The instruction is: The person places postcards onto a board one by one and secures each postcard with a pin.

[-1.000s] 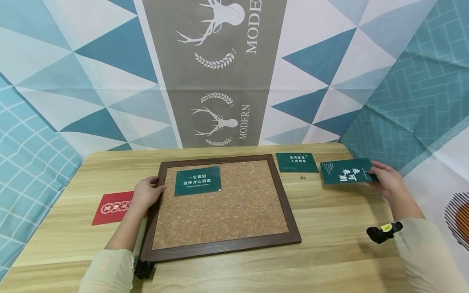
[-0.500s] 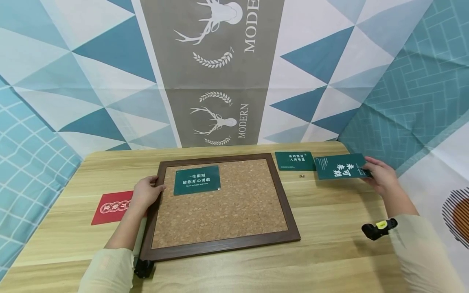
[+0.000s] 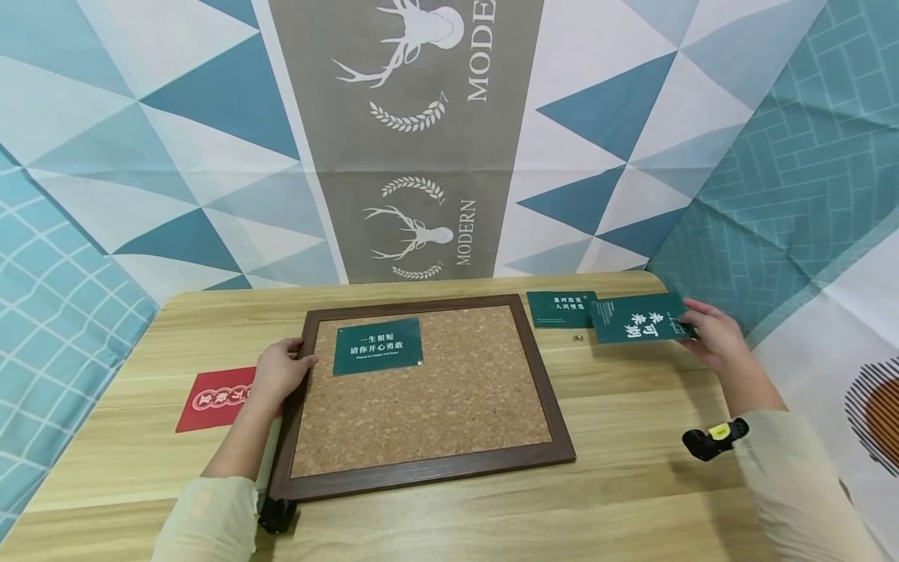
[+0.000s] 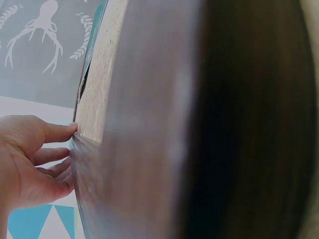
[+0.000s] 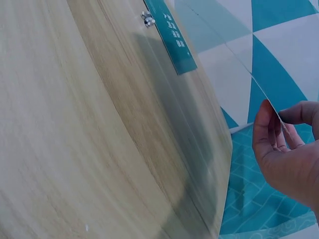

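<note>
A cork board [image 3: 421, 398] in a dark brown frame lies on the table, with a green card [image 3: 378, 346] on its upper left. My left hand [image 3: 281, 371] holds the frame's left side; in the left wrist view the thumb and fingers of that hand [image 4: 35, 159] meet the frame edge [image 4: 87, 174]. My right hand [image 3: 718, 336] pinches another green card [image 3: 635, 318] by its right end, above the table. The right wrist view shows this card edge-on between thumb and fingers of the hand [image 5: 289, 144].
Another green card [image 3: 559, 309] lies at the back, right of the board, partly overlapped in view by the held card. Small metallic pieces [image 3: 578, 338] lie just in front of it. Left of the board is a red card [image 3: 214, 400], partly behind my left arm. Patterned cloth [image 3: 421, 156] hangs behind the table.
My right hand has moved left with its card, which now overlaps the card at the back in view. My left hand stays on the frame.
</note>
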`<state>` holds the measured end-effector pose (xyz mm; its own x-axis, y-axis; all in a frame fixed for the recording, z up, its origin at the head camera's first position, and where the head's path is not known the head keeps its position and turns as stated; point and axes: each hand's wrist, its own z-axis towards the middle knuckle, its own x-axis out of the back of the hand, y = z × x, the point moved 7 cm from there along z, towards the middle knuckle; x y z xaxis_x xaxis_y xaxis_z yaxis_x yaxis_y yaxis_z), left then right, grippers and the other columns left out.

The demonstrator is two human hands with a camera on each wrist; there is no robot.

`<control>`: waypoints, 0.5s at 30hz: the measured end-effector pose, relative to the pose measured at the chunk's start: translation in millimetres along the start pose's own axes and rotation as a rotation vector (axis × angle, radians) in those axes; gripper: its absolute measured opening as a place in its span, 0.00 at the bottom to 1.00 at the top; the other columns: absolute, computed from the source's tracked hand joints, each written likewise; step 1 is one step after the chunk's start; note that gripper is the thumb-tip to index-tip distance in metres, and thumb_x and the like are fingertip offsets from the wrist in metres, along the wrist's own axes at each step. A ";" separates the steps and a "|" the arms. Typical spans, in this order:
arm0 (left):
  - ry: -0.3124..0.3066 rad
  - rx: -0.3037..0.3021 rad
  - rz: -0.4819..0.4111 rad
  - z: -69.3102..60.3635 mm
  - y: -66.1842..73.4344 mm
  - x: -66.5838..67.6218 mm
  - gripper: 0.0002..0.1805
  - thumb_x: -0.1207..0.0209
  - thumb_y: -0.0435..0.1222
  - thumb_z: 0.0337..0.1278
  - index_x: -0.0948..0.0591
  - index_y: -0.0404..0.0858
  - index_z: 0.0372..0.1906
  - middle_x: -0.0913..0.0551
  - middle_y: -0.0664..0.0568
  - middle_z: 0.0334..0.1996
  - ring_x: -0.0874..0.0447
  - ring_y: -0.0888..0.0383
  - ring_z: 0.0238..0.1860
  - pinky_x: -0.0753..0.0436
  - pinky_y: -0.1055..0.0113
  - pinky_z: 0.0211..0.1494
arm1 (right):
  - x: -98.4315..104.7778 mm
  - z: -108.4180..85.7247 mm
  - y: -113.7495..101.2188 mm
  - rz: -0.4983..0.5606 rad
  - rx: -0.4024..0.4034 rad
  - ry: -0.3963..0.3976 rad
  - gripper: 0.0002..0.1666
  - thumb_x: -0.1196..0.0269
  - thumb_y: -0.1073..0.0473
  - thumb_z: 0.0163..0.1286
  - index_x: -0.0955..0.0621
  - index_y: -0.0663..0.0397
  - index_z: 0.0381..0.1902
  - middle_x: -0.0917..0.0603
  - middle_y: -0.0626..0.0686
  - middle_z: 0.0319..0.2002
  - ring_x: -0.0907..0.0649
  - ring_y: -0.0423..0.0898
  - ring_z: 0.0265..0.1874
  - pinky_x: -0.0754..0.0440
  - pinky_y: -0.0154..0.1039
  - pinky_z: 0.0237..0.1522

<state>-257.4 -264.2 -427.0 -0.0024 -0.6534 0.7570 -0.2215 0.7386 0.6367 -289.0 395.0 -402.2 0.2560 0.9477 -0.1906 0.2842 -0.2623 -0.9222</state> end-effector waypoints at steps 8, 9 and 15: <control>0.007 0.013 -0.009 -0.1 -1.2 -0.7 0.31 0.49 0.37 0.65 0.41 0.22 0.67 0.35 0.25 0.61 0.33 0.33 0.60 0.27 0.43 0.58 | -13.2 1.2 3.3 0.001 0.001 -0.032 0.18 0.45 0.70 0.64 0.20 0.37 0.37 0.28 0.44 0.38 0.21 0.35 0.29 0.18 0.31 0.30; 0.007 0.014 -0.010 -0.4 -0.7 -0.6 0.32 0.49 0.37 0.65 0.41 0.22 0.67 0.35 0.25 0.61 0.33 0.33 0.60 0.27 0.43 0.58 | -14.9 1.5 3.6 0.007 0.000 -0.038 0.19 0.45 0.71 0.64 0.20 0.37 0.37 0.27 0.43 0.37 0.21 0.35 0.29 0.18 0.31 0.30; 0.008 0.006 -0.001 -0.8 0.3 0.0 0.32 0.48 0.38 0.65 0.41 0.22 0.66 0.36 0.25 0.61 0.34 0.32 0.60 0.27 0.43 0.58 | -26.0 1.6 3.8 0.024 -0.004 -0.068 0.18 0.44 0.70 0.64 0.20 0.38 0.40 0.28 0.43 0.38 0.20 0.35 0.30 0.18 0.31 0.31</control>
<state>-256.7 -263.8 -426.8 0.0055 -0.6530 0.7573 -0.2272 0.7367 0.6369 -296.1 369.7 -401.4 0.1999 0.9511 -0.2355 0.2822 -0.2861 -0.9157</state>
